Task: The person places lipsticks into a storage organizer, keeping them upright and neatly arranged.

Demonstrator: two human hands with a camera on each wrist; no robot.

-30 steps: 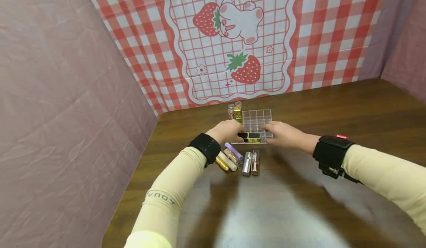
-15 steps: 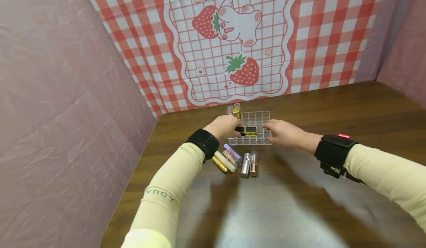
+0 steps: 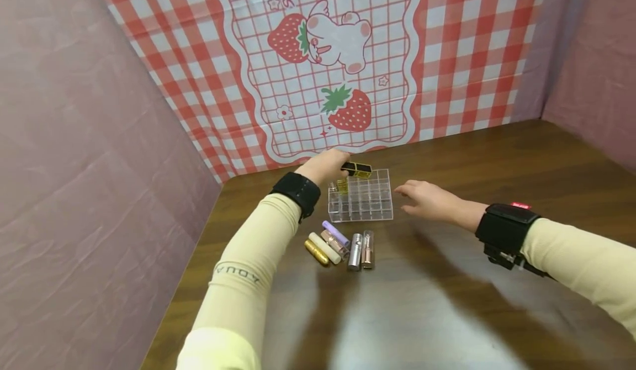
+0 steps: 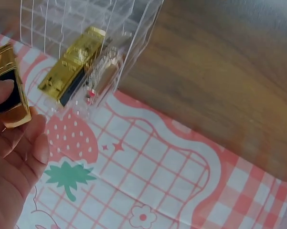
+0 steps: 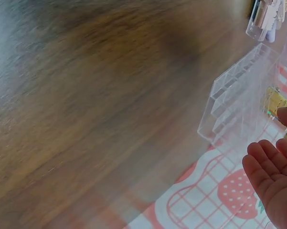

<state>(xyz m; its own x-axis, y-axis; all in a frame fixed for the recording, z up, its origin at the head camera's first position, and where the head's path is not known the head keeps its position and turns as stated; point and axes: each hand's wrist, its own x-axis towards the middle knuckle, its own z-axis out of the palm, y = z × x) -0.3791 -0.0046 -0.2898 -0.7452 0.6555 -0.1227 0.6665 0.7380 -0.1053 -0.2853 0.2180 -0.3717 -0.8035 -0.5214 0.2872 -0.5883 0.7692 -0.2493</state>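
Observation:
My left hand (image 3: pixel 325 165) pinches a black-and-gold lipstick (image 3: pixel 359 169) between thumb and fingers, above the back rows of a clear gridded organizer (image 3: pixel 370 201). In the left wrist view the lipstick (image 4: pixel 9 90) is tilted, beside the organizer's open compartments. A gold lipstick (image 4: pixel 74 64) and a clear-capped tube (image 4: pixel 102 76) stand in neighbouring compartments at the organizer's back left corner. My right hand (image 3: pixel 422 197) is just off the organizer's right side, fingers loosely extended and holding nothing. In the right wrist view its palm (image 5: pixel 281 191) shows.
Several lipsticks lie on the wooden table in front of the organizer: purple (image 3: pixel 335 233), cream (image 3: pixel 324 248), gold (image 3: pixel 316 252), silver (image 3: pixel 355 252) and rose-gold (image 3: pixel 367 249) among them. A checked strawberry cloth (image 3: pixel 343 44) hangs behind, and a pink curtain (image 3: pixel 99 138) on the left.
My left hand has carried the black-and-gold lipstick from the organizer's front up toward its back left. My right hand, earlier at the organizer's right edge, is now apart from it.

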